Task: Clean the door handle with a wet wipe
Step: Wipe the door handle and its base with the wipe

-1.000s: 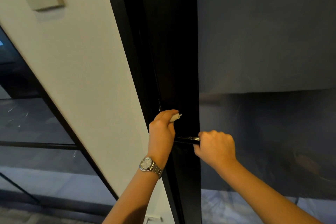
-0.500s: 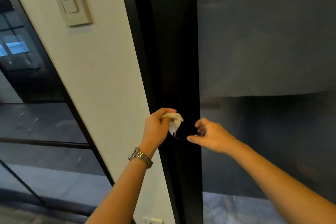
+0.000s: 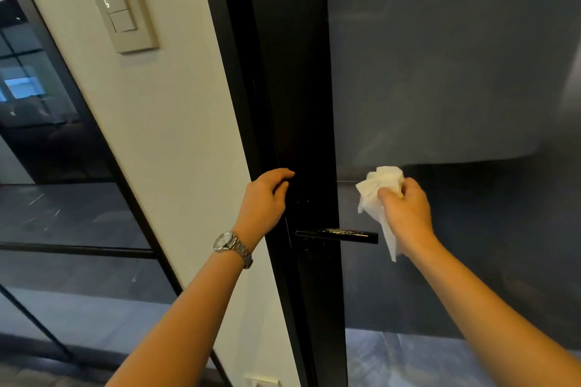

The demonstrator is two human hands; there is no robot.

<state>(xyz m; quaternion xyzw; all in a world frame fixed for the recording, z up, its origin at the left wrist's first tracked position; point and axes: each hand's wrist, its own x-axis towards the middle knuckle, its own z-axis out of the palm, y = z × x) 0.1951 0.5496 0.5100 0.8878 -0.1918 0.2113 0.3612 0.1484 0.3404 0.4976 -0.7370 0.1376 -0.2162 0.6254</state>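
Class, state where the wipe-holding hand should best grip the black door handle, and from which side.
Probably wrap the wet wipe round the door handle near its free right end, from above. The bar is slim and horizontal, pivoted at its left; the right hand holds the wipe just above-right.

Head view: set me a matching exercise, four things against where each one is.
Things:
1. wet wipe
2. door handle
3. wristwatch
4. switch panel

Places:
a. on the white wall
b. on the wrist below the left hand
c. bunched in the right hand
d. on the black door frame, no hand touching it

Pairs: 1-c, 2-d, 3-b, 4-a.
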